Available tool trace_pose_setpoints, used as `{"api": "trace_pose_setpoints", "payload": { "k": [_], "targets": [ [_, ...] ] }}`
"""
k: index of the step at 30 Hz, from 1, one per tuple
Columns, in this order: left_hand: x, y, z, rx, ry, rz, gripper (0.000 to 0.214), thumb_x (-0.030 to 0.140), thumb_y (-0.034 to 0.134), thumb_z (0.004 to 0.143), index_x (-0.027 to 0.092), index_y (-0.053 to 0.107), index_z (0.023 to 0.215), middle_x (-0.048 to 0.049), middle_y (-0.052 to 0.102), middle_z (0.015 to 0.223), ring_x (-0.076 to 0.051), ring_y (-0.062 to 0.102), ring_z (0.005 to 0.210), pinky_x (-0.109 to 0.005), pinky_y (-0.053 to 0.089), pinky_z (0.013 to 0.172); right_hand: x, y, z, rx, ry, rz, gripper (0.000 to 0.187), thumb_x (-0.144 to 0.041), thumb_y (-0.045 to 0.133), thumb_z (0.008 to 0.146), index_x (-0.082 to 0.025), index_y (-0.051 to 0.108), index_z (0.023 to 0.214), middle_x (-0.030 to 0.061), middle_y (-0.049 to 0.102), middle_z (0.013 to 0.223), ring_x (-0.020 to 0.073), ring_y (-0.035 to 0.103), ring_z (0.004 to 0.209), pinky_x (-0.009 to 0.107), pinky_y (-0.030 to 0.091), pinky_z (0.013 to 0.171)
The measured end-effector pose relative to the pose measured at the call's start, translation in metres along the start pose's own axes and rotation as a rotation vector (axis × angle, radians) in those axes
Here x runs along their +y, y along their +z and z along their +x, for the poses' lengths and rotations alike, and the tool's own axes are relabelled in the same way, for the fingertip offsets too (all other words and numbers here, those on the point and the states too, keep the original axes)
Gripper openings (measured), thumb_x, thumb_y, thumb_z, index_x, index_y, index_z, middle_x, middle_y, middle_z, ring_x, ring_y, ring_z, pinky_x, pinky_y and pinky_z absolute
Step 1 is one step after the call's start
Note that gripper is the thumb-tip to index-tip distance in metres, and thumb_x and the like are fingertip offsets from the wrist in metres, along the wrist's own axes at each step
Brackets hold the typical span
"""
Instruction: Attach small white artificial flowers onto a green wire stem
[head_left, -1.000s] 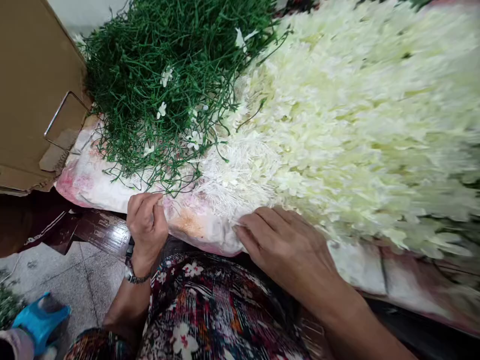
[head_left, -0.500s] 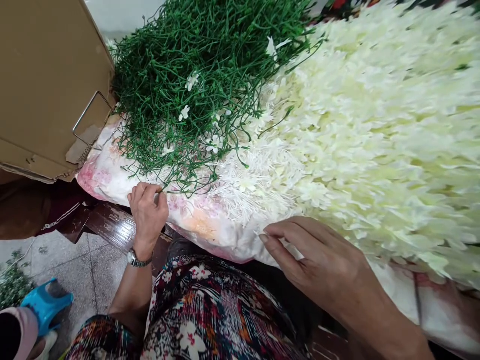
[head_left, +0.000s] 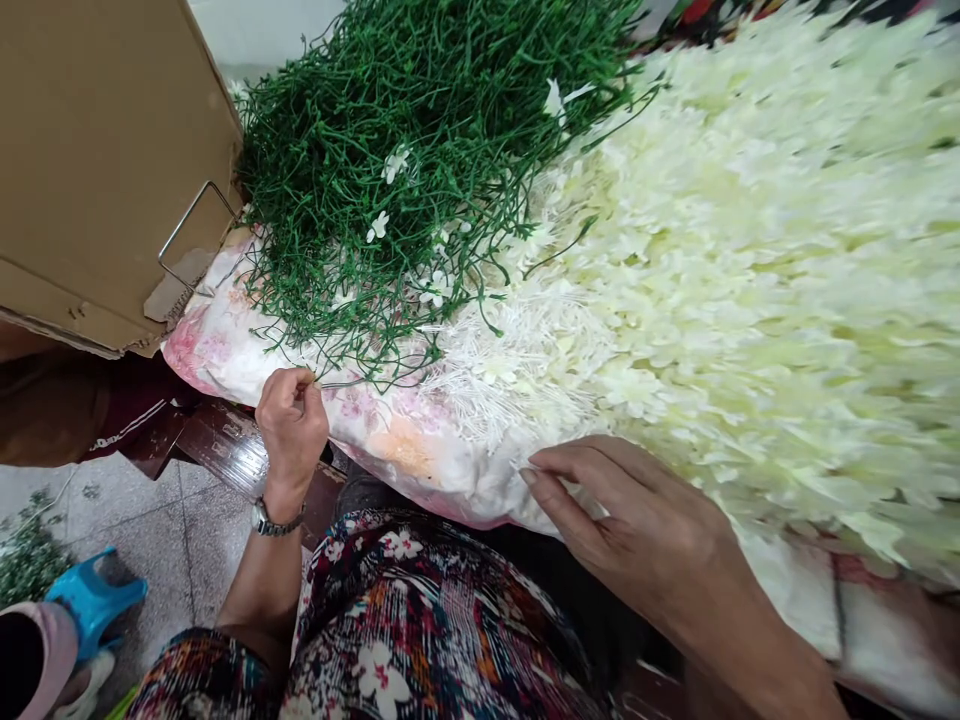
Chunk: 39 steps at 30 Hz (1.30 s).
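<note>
My left hand (head_left: 291, 425) is closed in a pinch at the near edge of the floral cloth (head_left: 405, 450). A thin green plastic stem (head_left: 341, 384) runs from its fingertips toward a big tangled pile of green stems (head_left: 420, 150). My right hand (head_left: 645, 530) hovers at the cloth's front edge, thumb and forefinger nearly together. A tiny white tip, like a thin white thread (head_left: 517, 465), shows at them. Between the hands lies a heap of white threads (head_left: 502, 385). Pale cream artificial petals (head_left: 780, 300) spread thickly to the right. A few white flowers (head_left: 377, 227) sit on the stems.
A cardboard box (head_left: 105, 150) with a wire handle (head_left: 195, 235) stands at the left edge. Below are a brown wooden bench (head_left: 229, 445), a blue plastic stool (head_left: 97, 600) and greenery (head_left: 34, 555) on the floor. Part of another person shows at lower left.
The view has shifted slightly, so the pile and box sit a little further right. My left hand has turned a little, its fingertips still pinched. My right hand stays almost still.
</note>
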<state>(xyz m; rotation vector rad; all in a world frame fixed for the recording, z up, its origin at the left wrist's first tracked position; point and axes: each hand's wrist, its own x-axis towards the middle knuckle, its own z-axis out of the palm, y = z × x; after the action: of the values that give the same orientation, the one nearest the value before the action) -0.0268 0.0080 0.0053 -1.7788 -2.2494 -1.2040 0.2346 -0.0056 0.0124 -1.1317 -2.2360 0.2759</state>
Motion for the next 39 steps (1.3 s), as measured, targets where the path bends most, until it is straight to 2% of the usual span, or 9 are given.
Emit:
{"api": "trace_pose_setpoints", "payload": {
  "k": [3,5,11,17,22,28,32,37,39],
  "targets": [
    [0.000,-0.004,-0.001,-0.019,-0.067,-0.073,0.024,0.006,0.049,0.070,0.016,0.054,0.091,0.0038,0.050,0.062,-0.008,0.047,0.057,-0.020,0.041,0.060,0.001,0.001,0.000,0.016,0.001,0.002,0.004,-0.014,0.053,0.076,-0.015,0.050,0.078,0.0033,0.056,0.073,0.0133,0.054,0.070,0.026,0.044,0.067],
    [-0.001,-0.006,-0.002,-0.057,-0.089,-0.107,0.028,0.006,0.048,0.070,0.017,0.053,0.096,0.0047,0.049,0.060,-0.008,0.045,0.054,-0.019,0.040,0.057,0.001,0.001,-0.001,0.023,0.000,-0.001,0.004,-0.014,0.052,0.076,-0.016,0.049,0.078,0.0029,0.055,0.072,0.0128,0.054,0.069,0.026,0.044,0.066],
    [-0.001,-0.007,-0.002,-0.137,0.008,0.044,0.013,0.010,0.046,0.074,0.015,0.057,0.074,-0.0020,0.057,0.074,-0.012,0.052,0.068,-0.023,0.040,0.062,0.001,0.003,-0.003,0.039,-0.020,-0.032,0.010,-0.013,0.052,0.076,-0.018,0.050,0.084,0.0021,0.057,0.073,0.0132,0.055,0.070,0.025,0.044,0.067],
    [0.003,-0.003,-0.005,-0.161,0.063,0.162,0.012,0.009,0.048,0.072,0.016,0.053,0.062,-0.0008,0.052,0.065,-0.013,0.048,0.067,-0.026,0.039,0.065,0.001,0.004,-0.004,0.025,-0.015,-0.025,0.008,-0.012,0.053,0.075,-0.017,0.050,0.082,0.0030,0.056,0.072,0.0138,0.054,0.068,0.026,0.043,0.065],
    [-0.001,-0.013,-0.005,-0.125,0.047,0.027,0.014,0.006,0.047,0.070,0.016,0.049,0.061,0.0000,0.050,0.066,-0.012,0.048,0.066,-0.023,0.039,0.062,0.000,0.003,-0.002,0.027,0.004,0.008,0.010,-0.011,0.052,0.075,-0.018,0.050,0.082,0.0034,0.056,0.073,0.0148,0.053,0.070,0.028,0.044,0.066],
    [-0.005,-0.031,-0.010,-0.224,-0.046,-0.189,0.012,0.006,0.048,0.070,0.015,0.051,0.063,0.0006,0.051,0.066,-0.010,0.049,0.062,-0.022,0.040,0.058,-0.003,-0.001,0.001,0.063,0.012,0.044,0.012,-0.010,0.053,0.073,-0.018,0.051,0.080,0.0029,0.054,0.071,0.0146,0.051,0.069,0.029,0.043,0.064],
    [0.013,-0.028,-0.023,-0.297,-0.115,-0.444,0.007,0.010,0.050,0.073,0.015,0.053,0.069,-0.0008,0.053,0.074,-0.011,0.052,0.067,-0.023,0.044,0.060,-0.011,-0.006,-0.001,0.053,0.100,0.295,0.016,-0.007,0.053,0.072,-0.019,0.052,0.083,0.0023,0.054,0.075,0.0122,0.052,0.071,0.025,0.044,0.062],
    [0.056,-0.007,-0.045,-0.340,0.046,-0.561,0.009,0.007,0.052,0.072,0.015,0.055,0.073,-0.0029,0.056,0.077,-0.012,0.055,0.072,-0.024,0.046,0.065,-0.029,-0.007,-0.004,-0.014,0.109,0.547,0.012,-0.008,0.051,0.075,-0.018,0.054,0.081,0.0074,0.054,0.100,0.0146,0.055,0.089,0.027,0.047,0.069],
    [0.068,0.001,-0.054,-0.387,0.105,-0.604,0.011,0.006,0.051,0.072,0.016,0.055,0.075,-0.0037,0.056,0.078,-0.013,0.055,0.075,-0.025,0.046,0.067,-0.033,-0.004,-0.006,0.036,0.153,0.549,0.015,-0.008,0.052,0.075,-0.018,0.055,0.085,0.0081,0.055,0.102,0.0142,0.055,0.091,0.028,0.048,0.071]
  ]
}}
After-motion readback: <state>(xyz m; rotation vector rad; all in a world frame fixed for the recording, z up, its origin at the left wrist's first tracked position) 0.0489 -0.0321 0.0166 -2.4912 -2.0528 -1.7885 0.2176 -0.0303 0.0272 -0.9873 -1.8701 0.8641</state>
